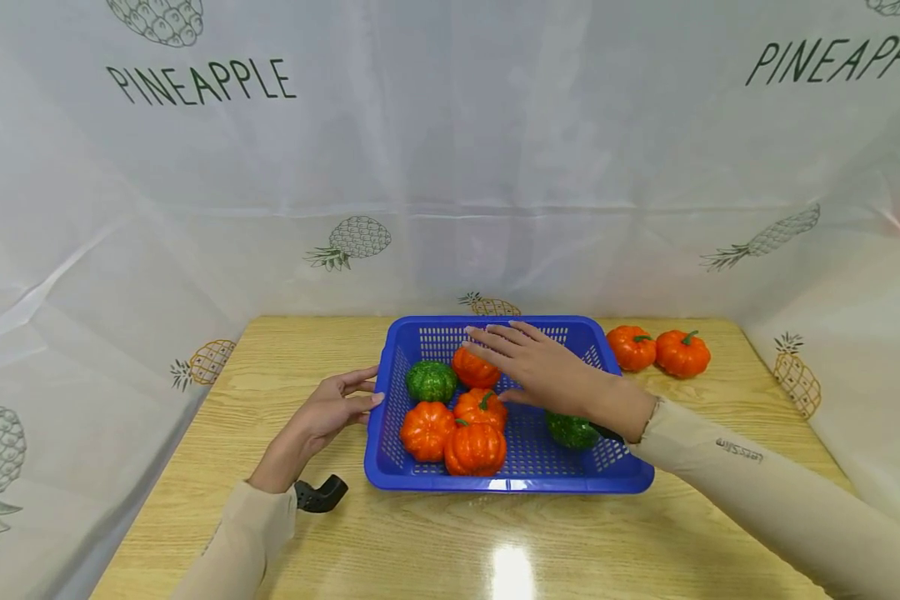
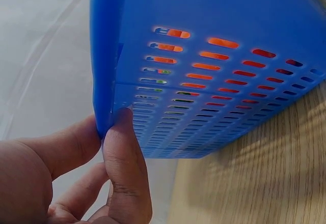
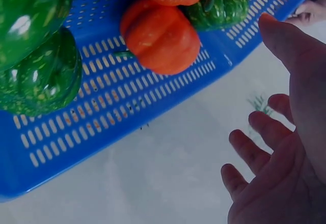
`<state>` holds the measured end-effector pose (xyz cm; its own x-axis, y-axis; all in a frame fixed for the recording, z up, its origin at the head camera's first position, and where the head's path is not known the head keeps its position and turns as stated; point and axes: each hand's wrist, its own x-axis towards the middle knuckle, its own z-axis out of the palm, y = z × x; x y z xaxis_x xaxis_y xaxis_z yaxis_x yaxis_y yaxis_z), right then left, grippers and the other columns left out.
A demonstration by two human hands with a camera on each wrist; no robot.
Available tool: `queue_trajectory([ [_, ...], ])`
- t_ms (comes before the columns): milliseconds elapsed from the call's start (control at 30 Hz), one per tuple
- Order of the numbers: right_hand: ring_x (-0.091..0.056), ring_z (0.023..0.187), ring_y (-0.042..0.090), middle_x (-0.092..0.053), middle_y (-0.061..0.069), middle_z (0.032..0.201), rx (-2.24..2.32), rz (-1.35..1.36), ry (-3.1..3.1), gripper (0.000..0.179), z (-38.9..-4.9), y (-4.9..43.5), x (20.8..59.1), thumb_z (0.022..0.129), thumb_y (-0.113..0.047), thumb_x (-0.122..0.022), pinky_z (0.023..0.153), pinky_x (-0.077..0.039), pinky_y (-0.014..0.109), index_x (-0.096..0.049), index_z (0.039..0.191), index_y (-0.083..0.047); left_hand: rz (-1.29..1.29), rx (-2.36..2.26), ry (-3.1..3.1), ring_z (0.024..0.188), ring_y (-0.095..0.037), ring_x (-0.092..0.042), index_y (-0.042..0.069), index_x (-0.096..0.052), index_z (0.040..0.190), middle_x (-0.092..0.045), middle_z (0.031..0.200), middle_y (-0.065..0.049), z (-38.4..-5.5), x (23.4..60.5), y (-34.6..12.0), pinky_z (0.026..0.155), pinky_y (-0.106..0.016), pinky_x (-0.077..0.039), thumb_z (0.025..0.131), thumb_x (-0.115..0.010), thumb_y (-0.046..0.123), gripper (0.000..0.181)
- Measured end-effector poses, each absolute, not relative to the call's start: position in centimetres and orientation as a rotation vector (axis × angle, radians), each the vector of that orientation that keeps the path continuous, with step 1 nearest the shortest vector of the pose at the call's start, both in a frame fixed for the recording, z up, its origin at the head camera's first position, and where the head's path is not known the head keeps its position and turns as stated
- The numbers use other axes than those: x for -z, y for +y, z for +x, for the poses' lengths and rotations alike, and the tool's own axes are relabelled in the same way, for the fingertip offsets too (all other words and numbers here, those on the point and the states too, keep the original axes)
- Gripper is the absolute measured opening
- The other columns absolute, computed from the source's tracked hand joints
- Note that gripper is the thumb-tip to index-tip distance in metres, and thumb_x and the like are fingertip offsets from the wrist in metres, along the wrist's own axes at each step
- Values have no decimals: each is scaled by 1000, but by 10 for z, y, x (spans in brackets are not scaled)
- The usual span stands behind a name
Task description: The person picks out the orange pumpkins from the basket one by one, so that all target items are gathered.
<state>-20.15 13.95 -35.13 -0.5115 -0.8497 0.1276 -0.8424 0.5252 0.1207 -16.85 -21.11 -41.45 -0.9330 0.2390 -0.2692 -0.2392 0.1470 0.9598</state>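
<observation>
A blue plastic basket (image 1: 510, 485) with slotted walls stands on the wooden table. My left hand (image 1: 332, 410) pinches its left rim; in the left wrist view the thumb and a finger meet at the rim's edge. Over the basket hovers my right hand (image 1: 543, 367), fingers spread, holding nothing. Several orange pumpkins (image 1: 475, 450) and a green pumpkin (image 1: 431, 382) lie in the basket's left half. Partly covered by the right forearm, another green pumpkin (image 1: 570, 431) sits at the right. The right wrist view shows two green pumpkins (image 3: 38, 81) close together there.
Outside the basket's right end, two orange pumpkins (image 1: 682, 353) lie side by side on the table (image 1: 420, 542). A white curtain (image 1: 450, 150) with pineapple prints hangs behind and at both sides. A black curved piece (image 1: 322, 493) shows beside the left wrist.
</observation>
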Motion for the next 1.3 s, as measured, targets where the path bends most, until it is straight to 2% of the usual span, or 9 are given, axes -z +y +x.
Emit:
queue_trajectory([
  [633, -46, 148, 38, -42, 15, 166, 172, 1556, -2566, 80, -218, 121, 371, 92, -24, -85, 123, -36, 56, -46, 159, -6, -19, -1836, 2074, 84, -11, -69, -5, -34, 162, -50, 143, -31, -169, 412, -209, 77, -23, -61, 105, -62, 1, 64],
  [967, -45, 149, 37, -42, 13, 166, 267, 1522, -2598, 71, -226, 117, 374, 95, -1, -73, 124, -35, 54, -46, 160, -8, -16, -1836, 2072, 84, -12, -69, -6, -34, 162, -51, 142, -30, -169, 412, -209, 78, -24, -61, 105, -62, 1, 64],
  [1133, -44, 150, 36, -44, 13, 165, 286, 1528, -2594, 64, -228, 115, 377, 98, 5, -69, 124, -35, 54, -50, 158, -8, -17, -1834, 2077, 83, -11, -68, -6, -34, 162, -50, 143, -32, -168, 411, -209, 77, -23, -60, 105, -62, 1, 63],
  [1300, -46, 149, 35, -49, 11, 162, 343, 1526, -2565, 64, -231, 113, 382, 97, 6, -71, 123, -36, 53, -52, 157, -9, -20, -1832, 2080, 83, -11, -69, -6, -34, 162, -49, 145, -32, -168, 411, -209, 78, -24, -61, 105, -62, 1, 63],
])
